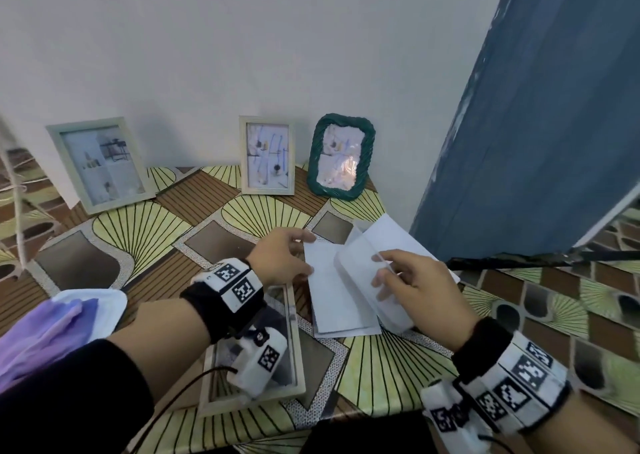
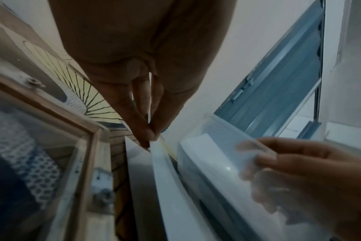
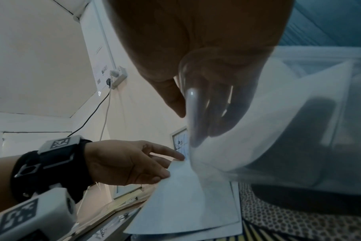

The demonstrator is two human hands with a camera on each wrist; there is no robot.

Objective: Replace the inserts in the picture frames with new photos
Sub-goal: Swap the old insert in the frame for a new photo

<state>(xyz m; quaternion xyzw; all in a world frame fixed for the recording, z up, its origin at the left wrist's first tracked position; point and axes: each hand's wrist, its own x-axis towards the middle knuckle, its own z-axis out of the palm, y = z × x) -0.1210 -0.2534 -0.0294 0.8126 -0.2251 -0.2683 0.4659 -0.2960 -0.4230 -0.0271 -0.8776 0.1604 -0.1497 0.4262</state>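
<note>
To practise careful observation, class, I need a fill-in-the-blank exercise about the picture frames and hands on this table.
1. The twisted-rim frame is dark ___.
2. The clear sheet is held by the ___ hand.
3. One flat frame lies on the ___.
4. ___ standing frames lean against the wall.
Missing words: green; right; table; three.

Four picture frames (image 1: 267,156) and two hands (image 1: 284,256)

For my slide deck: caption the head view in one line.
Left hand pinches a white sheet, right hand holds a clear pane, beside a frame lying flat.
</note>
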